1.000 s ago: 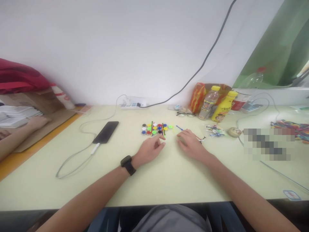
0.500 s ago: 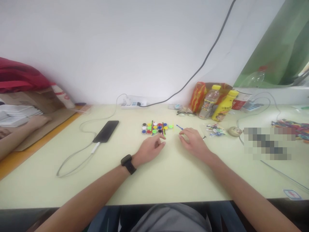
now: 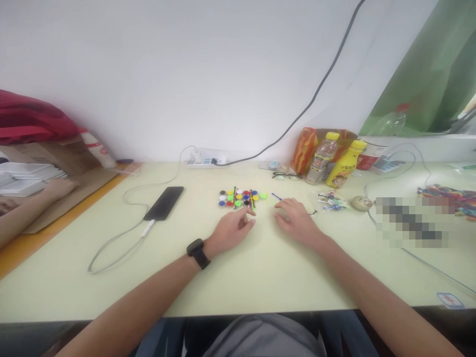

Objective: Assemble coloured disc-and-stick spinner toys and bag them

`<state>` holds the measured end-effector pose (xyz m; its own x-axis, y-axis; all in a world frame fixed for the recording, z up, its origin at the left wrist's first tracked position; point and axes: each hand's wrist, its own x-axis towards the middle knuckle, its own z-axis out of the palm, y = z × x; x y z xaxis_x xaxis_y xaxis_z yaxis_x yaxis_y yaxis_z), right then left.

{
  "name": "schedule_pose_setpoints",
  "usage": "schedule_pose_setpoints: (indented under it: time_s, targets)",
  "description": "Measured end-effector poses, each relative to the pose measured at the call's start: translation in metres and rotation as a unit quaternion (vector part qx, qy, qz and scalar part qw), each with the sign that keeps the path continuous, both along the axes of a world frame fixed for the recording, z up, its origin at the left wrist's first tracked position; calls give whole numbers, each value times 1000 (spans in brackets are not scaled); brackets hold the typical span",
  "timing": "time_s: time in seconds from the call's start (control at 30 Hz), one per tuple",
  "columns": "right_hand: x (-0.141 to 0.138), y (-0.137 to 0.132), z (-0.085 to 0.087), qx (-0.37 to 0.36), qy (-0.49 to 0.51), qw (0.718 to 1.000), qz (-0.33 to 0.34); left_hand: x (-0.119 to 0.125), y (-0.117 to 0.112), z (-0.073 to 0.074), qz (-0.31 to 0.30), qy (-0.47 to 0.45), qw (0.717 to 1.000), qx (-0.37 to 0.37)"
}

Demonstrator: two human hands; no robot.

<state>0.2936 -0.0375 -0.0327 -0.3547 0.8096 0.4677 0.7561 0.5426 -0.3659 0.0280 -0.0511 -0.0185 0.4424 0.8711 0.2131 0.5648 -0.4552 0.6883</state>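
Observation:
Round coloured discs [image 3: 239, 197] lie together in rows on the table, with several thin stick-like pieces among them. Just in front of their near edge rests my left hand [image 3: 230, 229], thumb and index finger apart and nothing visible between them. My right hand [image 3: 296, 221] lies to the right, palm down, with a gap between thumb and fingers; what is under the palm is hidden. Beyond its fingertips is a small blue stick-like piece [image 3: 276, 197]. A little dark piece [image 3: 313, 213] shows at the hand's right side. A clear bag of small coloured parts [image 3: 330, 201] lies farther right.
A phone [image 3: 164, 202] on a white cable is at left. Glasses [image 3: 286, 175], a clear bottle [image 3: 323, 158] and a yellow bottle [image 3: 345, 163] stand behind. A round object [image 3: 361, 203] and colourful cords [image 3: 451, 198] are right. Another person's arm [image 3: 40, 201] rests far left.
My right hand's fingers have shifted slightly, and more of the blue piece's surroundings shows. My left hand keeps its place. The view has tilted a little.

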Motion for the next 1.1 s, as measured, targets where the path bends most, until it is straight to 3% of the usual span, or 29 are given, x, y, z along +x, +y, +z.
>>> schedule_pose_setpoints:
  time_s: [1.1]
  targets:
    - [4, -2, 4, -19, 4, 1000, -7, 0, 1, 0, -6, 6, 1000, 3]
